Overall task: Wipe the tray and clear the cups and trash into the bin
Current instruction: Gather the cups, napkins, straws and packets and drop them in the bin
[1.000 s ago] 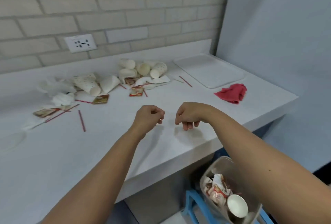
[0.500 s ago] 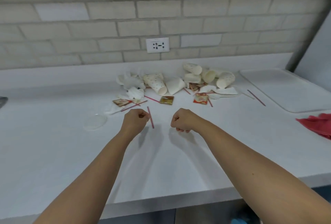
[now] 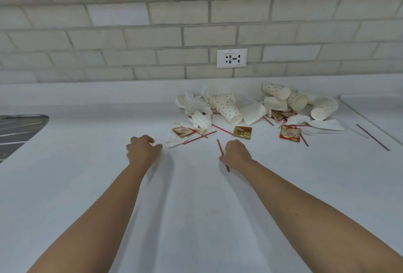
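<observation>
Both hands have advanced across the counter (image 3: 196, 207) toward the litter. The right hand (image 3: 236, 154) now pinches a red stirrer (image 3: 219, 147); the left hand (image 3: 142, 150) is curled, its grip unclear. Paper cups (image 3: 231, 109) lie beyond the right hand, the tray (image 3: 370, 109) far to its right.

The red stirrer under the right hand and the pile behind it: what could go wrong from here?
1. The red stirrer lies flat on the counter under the right hand; it is so thin that it may slip from the grip.
2. The dotted cups lie on their sides in a heap; pulling one may set others rolling.
3. Loose tissues and sachets near the left hand may scatter if swept quickly.
</observation>
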